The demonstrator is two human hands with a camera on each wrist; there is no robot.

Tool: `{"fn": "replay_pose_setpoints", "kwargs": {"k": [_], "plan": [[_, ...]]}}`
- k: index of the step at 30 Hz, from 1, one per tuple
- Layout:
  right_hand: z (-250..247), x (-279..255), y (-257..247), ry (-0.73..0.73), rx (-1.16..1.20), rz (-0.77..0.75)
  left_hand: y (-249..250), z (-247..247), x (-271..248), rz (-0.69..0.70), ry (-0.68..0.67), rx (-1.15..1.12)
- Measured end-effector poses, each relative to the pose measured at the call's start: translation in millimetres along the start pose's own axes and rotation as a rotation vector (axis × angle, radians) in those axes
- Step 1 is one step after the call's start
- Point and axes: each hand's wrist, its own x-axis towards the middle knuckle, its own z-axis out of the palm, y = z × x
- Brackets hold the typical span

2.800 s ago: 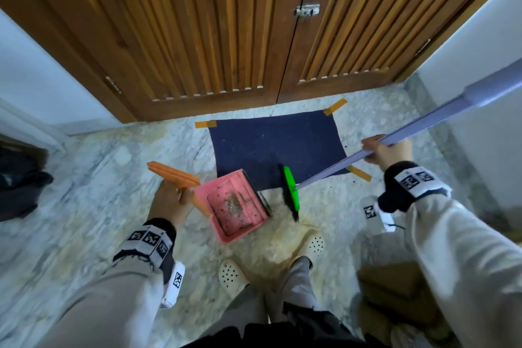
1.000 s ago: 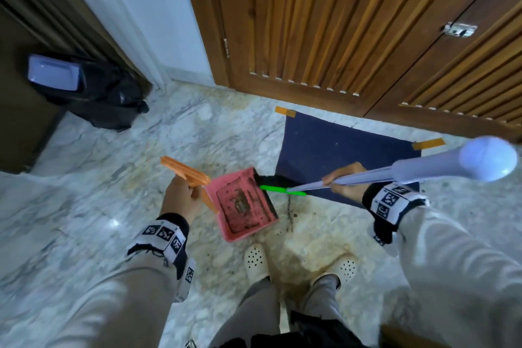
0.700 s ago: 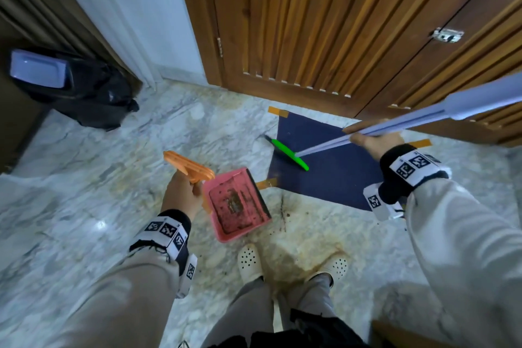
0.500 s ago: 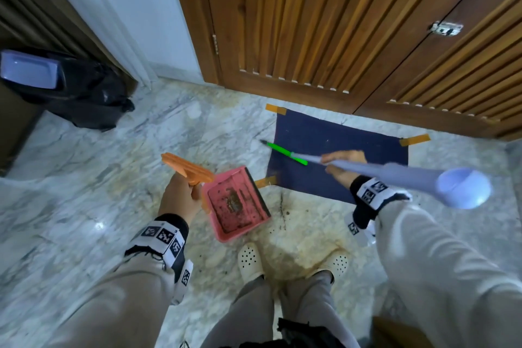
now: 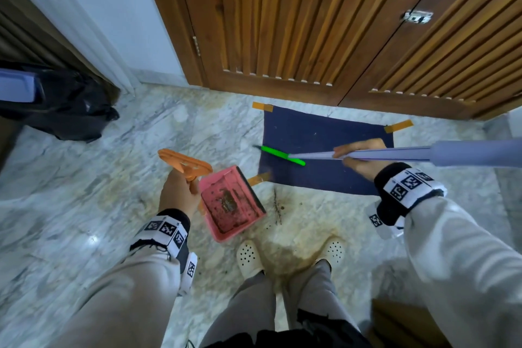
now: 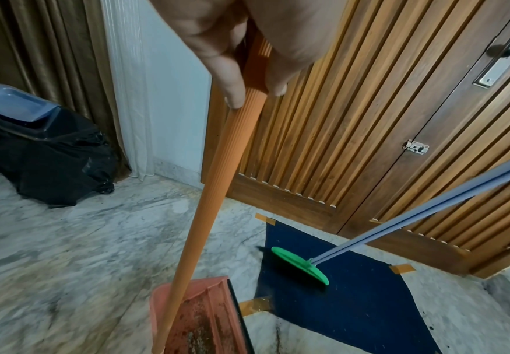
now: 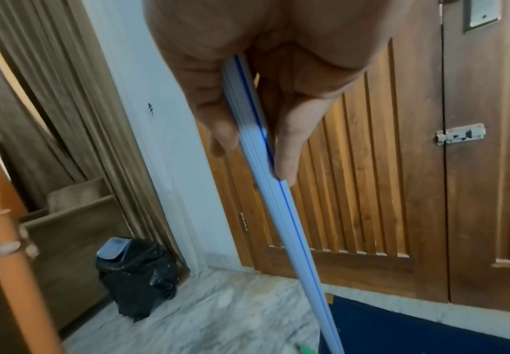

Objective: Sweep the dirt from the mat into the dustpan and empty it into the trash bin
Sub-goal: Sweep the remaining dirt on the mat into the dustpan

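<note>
A dark blue mat (image 5: 324,155) lies taped to the marble floor in front of the wooden doors. My left hand (image 5: 178,192) grips the orange handle (image 6: 217,191) of a pink dustpan (image 5: 230,206), which holds dirt and sits off the mat's near left corner. My right hand (image 5: 361,159) grips the grey broom handle (image 7: 280,191). The green broom head (image 5: 282,155) is over the mat's left part. A thin line of dirt (image 5: 278,207) lies on the floor between dustpan and mat. The trash bin (image 5: 53,99), lined with a black bag, stands at the far left.
Slatted wooden doors (image 5: 339,22) close off the far side, with a white wall and brown curtain (image 6: 50,48) to the left. My two feet in white clogs (image 5: 250,258) stand just behind the dustpan. Marble floor (image 5: 70,206) lies between me and the bin.
The view swung left, bringing the bin into sight. The broom lifted from beside the dustpan's lip and moved out over the mat's left part. The dustpan stayed in place.
</note>
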Motion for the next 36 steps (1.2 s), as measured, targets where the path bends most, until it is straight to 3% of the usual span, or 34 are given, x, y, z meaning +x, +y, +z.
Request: {"fn": "replay_pose_setpoints", "kwargs": {"k": [6, 8, 10, 14, 16, 18, 20, 25, 31, 36], "plan": [[57.5, -8.1, 36.6, -0.175, -0.18, 0.196, -4.2, 3.8, -12.6, -0.005, 0.015, 0.014], [70.3, -25.6, 43.8, -0.224, -0.161, 0.201, -1.7, 3.6, -21.5, -0.05, 0.034, -0.027], [73.3, -41.9, 48.1, -0.215, -0.1, 0.109, 0.1, 5.4, -28.9, -0.071, 0.049, -0.074], [45.9, -57.6, 63.4, -0.248, -0.083, 0.035, -1.1, 11.9, -42.3, -0.086, 0.118, -0.102], [21.9, -60.8, 70.9, -0.162, -0.039, 0.028, 1.7, 10.4, -50.9, -0.12, 0.191, -0.129], [-3.1, -68.9, 78.1, -0.03, 0.064, -0.136, 5.5, 6.5, -59.1, -0.125, 0.232, -0.133], [-25.5, -81.5, 85.0, 0.052, 0.086, -0.163, 8.4, 3.8, -65.7, -0.082, 0.249, -0.117], [-53.4, -98.3, 99.0, 0.129, 0.073, 0.074, 14.0, 3.0, -79.0, -0.016, 0.256, -0.095], [-49.6, -123.3, 112.4, 0.139, 0.016, 0.155, 6.5, -5.3, -93.3, 0.072, 0.224, -0.017], [-22.6, -138.3, 109.9, 0.23, 0.12, 0.256, -22.8, -9.9, -106.3, 0.083, 0.172, 0.069]]}}
